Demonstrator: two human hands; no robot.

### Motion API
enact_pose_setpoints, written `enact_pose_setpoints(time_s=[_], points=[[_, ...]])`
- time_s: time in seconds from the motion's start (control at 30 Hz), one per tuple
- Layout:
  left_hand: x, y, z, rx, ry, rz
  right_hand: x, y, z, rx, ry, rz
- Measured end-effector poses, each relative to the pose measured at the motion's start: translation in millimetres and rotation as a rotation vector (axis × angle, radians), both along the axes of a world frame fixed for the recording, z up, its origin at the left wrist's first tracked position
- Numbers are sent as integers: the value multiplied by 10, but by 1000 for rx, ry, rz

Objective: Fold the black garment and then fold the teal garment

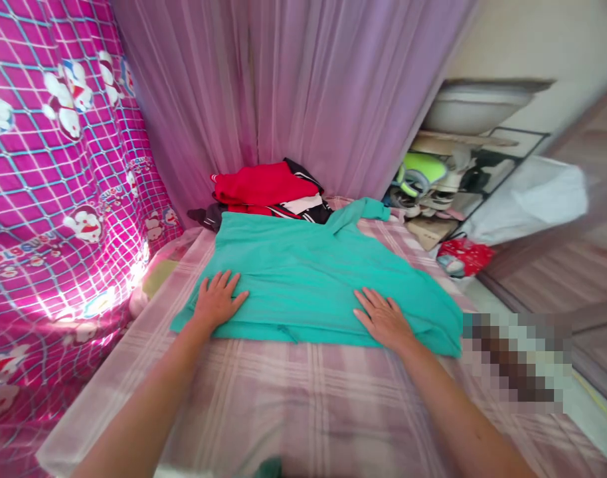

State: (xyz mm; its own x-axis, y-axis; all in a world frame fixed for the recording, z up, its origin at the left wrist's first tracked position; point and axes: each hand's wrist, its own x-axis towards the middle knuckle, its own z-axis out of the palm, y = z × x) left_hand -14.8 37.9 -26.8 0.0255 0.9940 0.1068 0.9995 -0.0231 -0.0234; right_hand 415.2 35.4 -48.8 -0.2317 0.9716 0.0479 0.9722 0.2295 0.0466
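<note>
A teal shirt (303, 265) lies spread sideways over the checked bed cover, partly folded, with a short sleeve sticking out at its far right. My left hand (218, 300) rests flat on the cloth near its left end, fingers apart. Toward the right, my right hand (383, 317) also presses flat on the fabric with spread fingers. Neither hand grips anything. Small creases run across the shirt between the two hands.
Behind the shirt sits a pile of red and black clothes (263, 186) against a purple curtain (303, 86). A pink patterned curtain (59, 199) hangs at left. Right of the bed (303, 411) stands a rack with shoes (423, 179), with a red bag (465, 257) below.
</note>
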Motion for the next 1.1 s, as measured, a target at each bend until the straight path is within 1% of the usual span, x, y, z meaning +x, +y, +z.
enact_pose_setpoints(time_s=[0.2, 0.27, 0.33, 0.47, 0.53, 0.63, 0.7, 0.8, 0.87, 0.97, 1.03, 1.1], points=[[-36, 35, 1, 7, 32, -16, 625, -152, 99, 33, -50, -125], [-45, 46, 2, 11, 36, -21, 759, -180, 101, 52, -28, -169], [-53, 58, 0, 10, 43, -23, 823, -192, 91, 67, 1, -191], [-68, 77, -14, 15, 63, -29, 831, -193, 72, 96, 42, -188], [-78, 85, -23, 20, 60, -28, 826, -190, 95, 95, 60, -188], [-98, 99, -35, 4, 58, -27, 805, -188, 204, 96, 94, -185], [-113, 109, -42, -13, 63, -28, 751, -194, 306, 143, 128, -166], [-129, 124, -42, -23, 73, -29, 586, -218, 402, 210, 180, -86], [-134, 133, -35, -29, 84, -38, 453, -237, 383, 168, 196, -25], [-142, 144, -20, -40, 101, -49, 319, -244, 273, 59, 200, 11], [-158, 147, -18, -46, 97, -53, 325, -218, 222, 37, 238, 17], [-186, 148, -29, -39, 61, -77, 421, -161, 240, 49, 316, 29]])
